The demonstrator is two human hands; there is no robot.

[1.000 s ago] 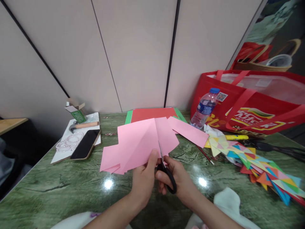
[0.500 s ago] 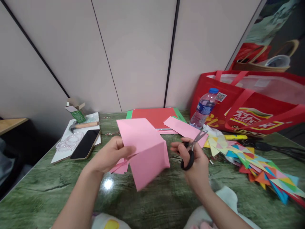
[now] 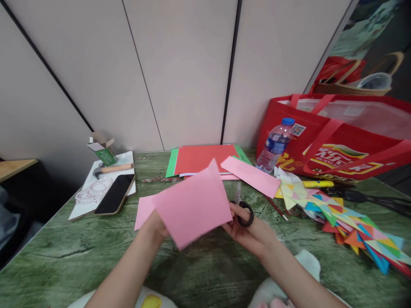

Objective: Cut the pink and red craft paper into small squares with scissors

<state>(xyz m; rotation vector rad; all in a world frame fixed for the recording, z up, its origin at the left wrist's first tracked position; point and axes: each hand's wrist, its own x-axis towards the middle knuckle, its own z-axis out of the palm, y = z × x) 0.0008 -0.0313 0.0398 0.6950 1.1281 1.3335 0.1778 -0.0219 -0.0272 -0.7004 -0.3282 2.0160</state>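
Note:
My left hand [image 3: 157, 226] grips a folded pink paper sheet [image 3: 192, 207] by its left edge and holds it up above the green marble table [image 3: 64, 256]. The sheet hides most of that hand's fingers. My right hand [image 3: 247, 229] is closed round black-handled scissors [image 3: 244, 211], whose blades point away from me and are blurred just past the sheet's right edge. Another pink piece [image 3: 144, 209] lies flat behind the held sheet. A pink strip [image 3: 252, 175] lies to the right of it.
A stack of red and green sheets [image 3: 202, 158] lies by the wall. A water bottle [image 3: 276, 145] and a red bag [image 3: 346, 141] stand at the right, with coloured folded paper shapes [image 3: 346, 222] in front. A phone [image 3: 115, 194], beads [image 3: 93, 190] and a hammer [image 3: 111, 169] lie at the left.
The cut through the pink sheet ended and my hands parted. Since then my left hand has turned the sheet and my right hand has brought the scissors back beside it.

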